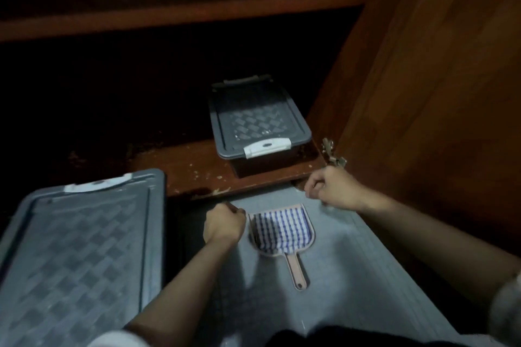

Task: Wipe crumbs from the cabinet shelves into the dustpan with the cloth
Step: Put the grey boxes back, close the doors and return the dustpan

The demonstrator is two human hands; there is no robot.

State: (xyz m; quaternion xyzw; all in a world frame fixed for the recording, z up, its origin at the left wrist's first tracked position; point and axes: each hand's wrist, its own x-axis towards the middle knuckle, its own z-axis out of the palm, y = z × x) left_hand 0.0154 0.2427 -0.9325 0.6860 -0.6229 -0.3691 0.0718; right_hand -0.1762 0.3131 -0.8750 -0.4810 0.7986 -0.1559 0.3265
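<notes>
A pink dustpan (pixel 293 265) lies on the grey floor, handle toward me. A blue-and-white checked cloth (pixel 282 229) lies folded inside it. My left hand (pixel 224 224) hovers just left of the dustpan with its fingers curled into a fist; a thin dark sliver shows at its knuckles, and I cannot tell what it is. My right hand (pixel 334 187) is at the front right corner of the lower cabinet shelf (pixel 197 169), fingers curled, nothing visible in it. Pale crumbs dot the shelf's front part.
A grey lidded storage box (pixel 258 118) stands on the shelf at the right. A larger grey box lid (pixel 81 242) sits at my left. The open wooden cabinet door (pixel 423 79) with its hinge (pixel 331 153) stands to the right. An upper shelf (pixel 169 15) runs above.
</notes>
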